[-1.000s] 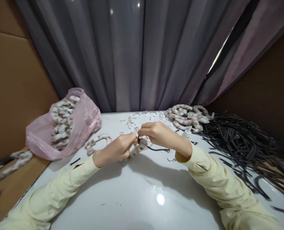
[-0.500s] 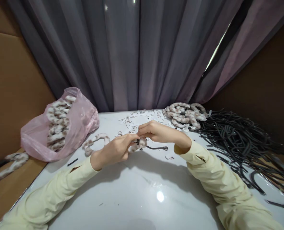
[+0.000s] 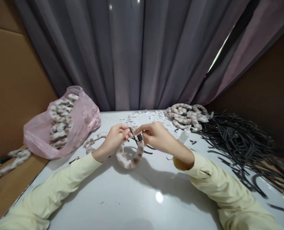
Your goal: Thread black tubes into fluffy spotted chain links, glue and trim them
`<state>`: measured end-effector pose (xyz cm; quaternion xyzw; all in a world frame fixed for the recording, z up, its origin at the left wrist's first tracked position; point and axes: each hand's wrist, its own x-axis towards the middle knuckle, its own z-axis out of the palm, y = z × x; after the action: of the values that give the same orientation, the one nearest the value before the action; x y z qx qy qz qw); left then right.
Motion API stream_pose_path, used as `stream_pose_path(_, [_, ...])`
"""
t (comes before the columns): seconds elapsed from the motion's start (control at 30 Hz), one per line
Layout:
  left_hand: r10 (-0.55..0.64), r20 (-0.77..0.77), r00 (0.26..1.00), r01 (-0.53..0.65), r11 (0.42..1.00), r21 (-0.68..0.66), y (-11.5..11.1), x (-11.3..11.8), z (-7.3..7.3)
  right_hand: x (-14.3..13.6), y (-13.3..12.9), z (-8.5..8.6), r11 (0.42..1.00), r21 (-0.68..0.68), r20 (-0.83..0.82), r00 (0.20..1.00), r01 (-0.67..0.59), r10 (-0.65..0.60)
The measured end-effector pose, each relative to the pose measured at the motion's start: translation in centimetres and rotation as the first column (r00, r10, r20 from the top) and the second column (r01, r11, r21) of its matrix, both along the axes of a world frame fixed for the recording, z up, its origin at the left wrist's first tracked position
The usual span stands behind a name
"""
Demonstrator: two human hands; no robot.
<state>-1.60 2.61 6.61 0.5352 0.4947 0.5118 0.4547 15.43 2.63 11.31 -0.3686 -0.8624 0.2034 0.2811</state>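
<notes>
Over the white table [image 3: 132,207], both hands [image 3: 113,138] [image 3: 157,135] grip a furry brown-spotted loop [image 3: 130,162] near its upper ends.

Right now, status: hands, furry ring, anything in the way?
Left hand holding furry ring, upper left. Right hand at ring's dark end, exact grip hidden. Lower arc in plain view; black strip on table right of it.

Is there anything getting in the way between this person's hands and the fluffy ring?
Nothing visible blocks them. The left hand and right hand are both right at the fluffy ring. A thin dark strip shows between the hands, but bars neither. The white bottle stands off to the right.
</notes>
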Motion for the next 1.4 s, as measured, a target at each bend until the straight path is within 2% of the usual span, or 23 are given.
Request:
stream_pose_path(0.1, [-0.034,0.164,0.986,0.054,0.991,-0.124,0.3,-0.2,0.1,-0.8,-0.5,-1.1,0.992,-0.120,0.039,0.999,-0.026,0.031])
stream_pose_path(0.17, [-0.071,0.221,0.973,0.109,0.980,-0.168,0.5,-0.4,0.1,-1.2,-0.3,-2.1,0.979,-0.204,0.023,0.999,-0.030,0.035])
stream_pose_path(0.3, [-0.086,0.266,0.960,0.133,0.977,-0.165,0.8,-0.5,-0.2,-1.9,0.4,-4.0,0.919,-0.388,-0.099,0.995,-0.067,0.031])
stream_pose_path(0.4, [-0.096,0.279,0.955,0.127,0.987,-0.097,0.5,-0.5,0.0,-2.6,0.8,-5.0,0.865,-0.483,-0.272,0.962,-0.137,0.001])
stream_pose_path(0.5, [-0.067,0.228,0.971,0.077,0.996,-0.039,-0.1,-0.3,0.5,-3.3,1.0,-5.4,0.868,-0.456,-0.457,0.888,-0.194,-0.041])
stream_pose_path(0.57, [0.015,0.109,0.994,-0.020,0.999,0.047,-0.5,-0.1,0.5,-3.4,1.0,-5.3,0.894,-0.408,-0.512,0.857,-0.186,-0.055])
stream_pose_path(0.6, [0.084,0.008,0.996,-0.084,0.986,0.141,-0.7,-0.1,0.3,-3.3,1.0,-5.1,0.908,-0.384,-0.521,0.851,-0.166,-0.064])
stream_pose_path(0.63, [0.171,-0.102,0.980,-0.138,0.952,0.274,-0.7,-0.2,0.0,-3.1,0.9,-4.8,0.921,-0.362,-0.521,0.850,-0.145,-0.071])
stream_pose_path(0.67, [0.267,-0.203,0.942,-0.160,0.889,0.429,-0.7,-0.3,-0.3,-2.9,0.9,-4.5,0.929,-0.346,-0.517,0.853,-0.130,-0.073])
stream_pose_path(0.7, [0.367,-0.281,0.887,-0.146,0.799,0.584,-0.7,-0.5,-0.8,-2.7,0.8,-4.1,0.933,-0.339,-0.509,0.858,-0.123,-0.072])
stream_pose_path(0.77, [0.508,-0.358,0.783,-0.012,0.588,0.809,-0.4,-1.0,-1.5,-2.3,0.7,-3.4,0.923,-0.363,-0.482,0.874,-0.129,-0.067])
stream_pose_path(0.83, [0.590,-0.411,0.695,0.151,0.439,0.886,0.1,-1.6,-2.0,-2.1,0.7,-2.8,0.894,-0.421,-0.459,0.886,-0.151,-0.067])
stream_pose_path(0.9, [0.642,-0.452,0.620,0.276,0.361,0.891,0.4,-2.1,-2.1,-2.0,0.7,-2.3,0.856,-0.490,-0.454,0.886,-0.165,-0.089])
stream_pose_path(0.97, [0.672,-0.470,0.573,0.359,0.310,0.880,0.6,-2.4,-2.0,-1.9,0.7,-2.0,0.812,-0.554,-0.455,0.884,-0.182,-0.112])
stream_pose_path(1.07, [0.683,-0.475,0.555,0.449,0.235,0.862,0.7,-2.4,-1.6,-1.7,0.7,-1.8,0.748,-0.625,-0.454,0.884,-0.224,-0.114])
stream_pose_path(1.17, [0.684,-0.470,0.557,0.496,0.180,0.849,0.9,-2.4,-1.4,-1.5,0.9,-1.8,0.730,-0.632,-0.451,0.889,-0.261,-0.073])
stream_pose_path(1.23, [0.704,-0.460,0.540,0.502,0.169,0.848,0.9,-2.4,-1.3,-1.3,1.1,-1.9,0.768,-0.587,-0.429,0.903,-0.256,-0.028])
stream_pose_path(1.3, [0.728,-0.465,0.503,0.491,0.202,0.847,0.7,-2.2,-1.2,-1.2,1.1,-2.1,0.862,-0.472,-0.362,0.932,-0.183,-0.001])
stream_pose_path(1.37, [0.729,-0.493,0.475,0.474,0.260,0.841,0.3,-2.0,-0.9,-1.0,1.1,-2.0,0.962,-0.265,-0.267,0.964,-0.060,-0.013])
stream_pose_path(1.4, [0.723,-0.508,0.467,0.466,0.287,0.837,0.0,-1.9,-0.7,-0.9,1.0,-1.9,0.989,-0.146,-0.222,0.975,-0.008,-0.025])
